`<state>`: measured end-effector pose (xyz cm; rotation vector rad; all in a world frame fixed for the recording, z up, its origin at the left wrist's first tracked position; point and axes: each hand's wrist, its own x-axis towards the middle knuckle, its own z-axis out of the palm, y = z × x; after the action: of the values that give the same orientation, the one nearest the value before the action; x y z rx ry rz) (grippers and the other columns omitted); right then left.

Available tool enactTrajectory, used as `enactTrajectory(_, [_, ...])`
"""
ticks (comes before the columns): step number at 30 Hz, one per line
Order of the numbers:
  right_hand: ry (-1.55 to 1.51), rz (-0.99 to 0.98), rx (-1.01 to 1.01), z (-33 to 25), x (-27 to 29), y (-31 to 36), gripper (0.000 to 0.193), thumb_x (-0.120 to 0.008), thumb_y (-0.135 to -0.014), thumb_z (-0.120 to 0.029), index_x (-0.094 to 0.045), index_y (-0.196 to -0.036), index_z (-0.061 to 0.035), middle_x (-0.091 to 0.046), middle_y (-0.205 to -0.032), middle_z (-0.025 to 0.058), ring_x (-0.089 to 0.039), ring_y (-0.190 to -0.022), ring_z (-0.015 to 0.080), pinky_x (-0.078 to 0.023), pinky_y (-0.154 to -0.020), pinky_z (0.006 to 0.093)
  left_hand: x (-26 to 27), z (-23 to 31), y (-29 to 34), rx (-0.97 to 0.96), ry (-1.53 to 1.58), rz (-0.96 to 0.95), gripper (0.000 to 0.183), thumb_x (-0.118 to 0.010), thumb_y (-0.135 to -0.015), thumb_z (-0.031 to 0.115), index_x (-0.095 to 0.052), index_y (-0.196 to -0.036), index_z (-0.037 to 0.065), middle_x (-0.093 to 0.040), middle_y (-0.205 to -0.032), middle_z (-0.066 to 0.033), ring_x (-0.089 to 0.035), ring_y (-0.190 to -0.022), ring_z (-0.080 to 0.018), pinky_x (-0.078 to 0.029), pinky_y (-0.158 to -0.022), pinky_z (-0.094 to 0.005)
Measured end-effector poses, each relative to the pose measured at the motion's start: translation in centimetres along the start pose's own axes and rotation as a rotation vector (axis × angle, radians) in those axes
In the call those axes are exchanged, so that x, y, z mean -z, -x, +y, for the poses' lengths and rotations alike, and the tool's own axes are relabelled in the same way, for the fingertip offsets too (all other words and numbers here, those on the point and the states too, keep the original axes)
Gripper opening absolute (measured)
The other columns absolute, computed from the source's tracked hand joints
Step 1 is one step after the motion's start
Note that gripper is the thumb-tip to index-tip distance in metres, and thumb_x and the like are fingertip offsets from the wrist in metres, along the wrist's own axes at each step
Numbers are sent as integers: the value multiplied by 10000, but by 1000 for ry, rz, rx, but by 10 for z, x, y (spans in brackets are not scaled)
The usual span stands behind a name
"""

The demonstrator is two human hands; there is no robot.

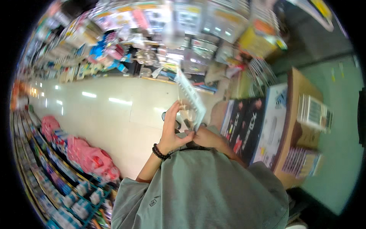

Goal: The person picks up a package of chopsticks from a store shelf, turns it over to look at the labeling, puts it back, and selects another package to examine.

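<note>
In front of my chest is a thin, flat package, pale blue-white with a row of dark marks, tilted and seen nearly edge-on. Motion blurs it, so I cannot tell its contents. My left hand, with a dark beaded bracelet on the wrist, grips its lower left part, fingers on the far side and thumb toward me. At the package's bottom end is my right hand, closed on that end; its fingers are largely hidden behind the package and the left thumb.
Crowded shelves of packaged goods curve along the far side. To my right stand upright boxes and a cardboard carton beside a green glass-like surface. Racks with a pink cloth line the left. Pale tiled floor lies between.
</note>
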<state>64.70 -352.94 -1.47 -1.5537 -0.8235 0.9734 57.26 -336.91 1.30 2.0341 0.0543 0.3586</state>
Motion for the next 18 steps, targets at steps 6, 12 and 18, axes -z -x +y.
enactTrajectory(6, [552,-174,321,-47,-56,-114,729,-574,-855,-109,-224,-1479,32,-307,-1461,244,-286,-1372,415,-263,-1142,450,82,-49,43,105,318,523,1054,-803,-640,94,-191,-1492,-10,-377,-1424,-165,-439,-1290,-278,-416,-1046,-424])
enactTrajectory(12, [531,-490,435,-83,-146,-193,703,-573,-851,-94,-257,-1464,44,-334,-1439,259,-286,-1370,419,-278,-1127,470,152,-84,105,158,581,1068,1006,-777,-677,26,-200,-1501,-2,-417,-1413,-150,-452,-1276,-265,-395,-1060,-417])
enactTrajectory(18, [564,-896,509,-92,-207,-234,688,-568,-841,-34,-277,-1462,18,-329,-1445,268,-333,-1341,430,-295,-1115,482,180,-97,174,159,786,1487,738,-714,-767,141,-364,-1397,-17,-483,-1363,-133,-464,-1266,-247,-358,-1081,-399])
